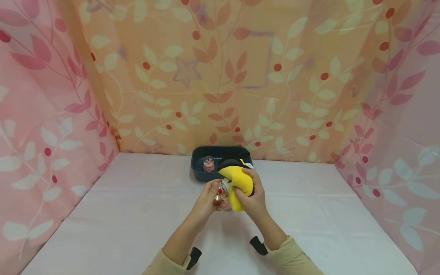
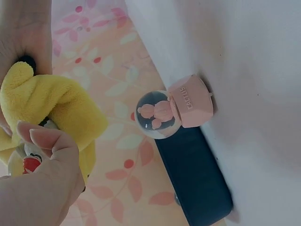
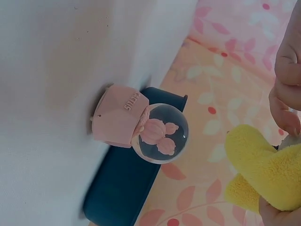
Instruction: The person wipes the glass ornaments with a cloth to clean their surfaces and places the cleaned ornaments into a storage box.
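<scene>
My left hand (image 1: 206,196) grips a small glass globe (image 1: 220,194) with a red and white figure inside. Around the yellow cloth (image 1: 243,180), a fluffy one with black on its other side, curl the fingers of my right hand (image 1: 256,198). The cloth lies against the globe and covers part of it, as the left wrist view (image 2: 70,103) also shows. On the table below both hands stands a pink snow globe (image 2: 192,104) marked CACTUS, upright, with pink cactus shapes inside; the hands mostly hide it in the head view.
Behind the hands, a dark blue bin (image 1: 203,177) stands near the back curtain (image 1: 185,114). Inside it are a second pink globe (image 1: 208,165) and, on the right, something black (image 1: 231,162) partly hidden by the cloth. White cloth covers the table (image 1: 137,214); patterned curtains rise on both sides.
</scene>
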The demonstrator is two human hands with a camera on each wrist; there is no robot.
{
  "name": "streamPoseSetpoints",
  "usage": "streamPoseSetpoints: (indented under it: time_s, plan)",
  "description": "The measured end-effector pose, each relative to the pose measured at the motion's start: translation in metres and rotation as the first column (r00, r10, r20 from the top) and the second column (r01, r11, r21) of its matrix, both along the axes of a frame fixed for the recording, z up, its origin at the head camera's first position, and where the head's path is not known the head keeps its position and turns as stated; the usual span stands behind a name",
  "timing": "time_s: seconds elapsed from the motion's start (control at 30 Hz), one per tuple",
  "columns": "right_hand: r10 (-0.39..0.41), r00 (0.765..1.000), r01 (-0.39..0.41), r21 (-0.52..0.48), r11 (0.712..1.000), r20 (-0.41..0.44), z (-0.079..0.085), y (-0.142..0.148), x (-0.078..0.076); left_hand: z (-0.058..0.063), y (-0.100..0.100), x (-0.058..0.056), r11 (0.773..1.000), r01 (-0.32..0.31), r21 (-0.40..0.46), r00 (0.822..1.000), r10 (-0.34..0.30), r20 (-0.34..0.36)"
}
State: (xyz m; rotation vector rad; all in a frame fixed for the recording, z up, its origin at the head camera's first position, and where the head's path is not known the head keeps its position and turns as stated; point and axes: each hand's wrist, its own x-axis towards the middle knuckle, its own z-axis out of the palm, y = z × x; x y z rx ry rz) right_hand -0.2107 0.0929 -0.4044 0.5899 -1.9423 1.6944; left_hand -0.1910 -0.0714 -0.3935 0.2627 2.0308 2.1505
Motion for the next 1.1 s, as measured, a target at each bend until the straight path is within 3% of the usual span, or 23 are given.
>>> streamPoseSetpoints:
  time_s: [0.13, 0.33, 0.53, 0.63, 0.77, 0.87, 1.0, 1.1]
  plan:
    - [0.009, 0.997, -0.005, -0.051, 0.999, 0.078, 0.002, 0.002, 0.000, 0.000, -0.002, 0.000, 1.000, 0.001, -0.006, 1.000, -0.001, -0.005]
    - [0.067, 0.972, -0.012, -0.235, 0.972, 0.227, 0.003, 0.004, -0.003, 0.001, -0.007, -0.001, 0.999, 0.028, 0.044, 0.999, -0.030, 0.030]
    - [0.110, 0.963, -0.027, -0.319, 0.948, 0.246, 0.008, 0.006, -0.004, 0.003, -0.011, -0.001, 0.990, 0.044, 0.134, 0.998, -0.051, 0.048]
    - [0.141, 0.966, -0.076, -0.284, 0.956, 0.216, 0.012, 0.006, -0.004, 0.005, -0.011, -0.001, 0.991, 0.022, 0.131, 0.999, -0.026, 0.036]
    - [0.195, 0.959, -0.172, -0.127, 0.977, 0.204, 0.017, 0.005, -0.003, 0.005, -0.010, 0.000, 0.999, -0.021, 0.048, 1.000, 0.021, -0.005]
    - [0.222, 0.945, -0.226, -0.013, 0.974, 0.239, 0.019, 0.004, -0.002, 0.002, -0.010, 0.001, 0.999, -0.041, -0.018, 0.998, 0.040, -0.042]
    - [0.218, 0.932, -0.237, 0.031, 0.971, 0.290, 0.019, 0.002, -0.002, 0.000, -0.011, 0.000, 0.998, -0.058, -0.024, 0.996, 0.056, -0.074]
    - [0.186, 0.946, -0.202, 0.034, 0.979, 0.264, 0.015, 0.002, -0.002, 0.000, -0.011, 0.000, 0.998, -0.059, 0.007, 0.995, 0.060, -0.077]
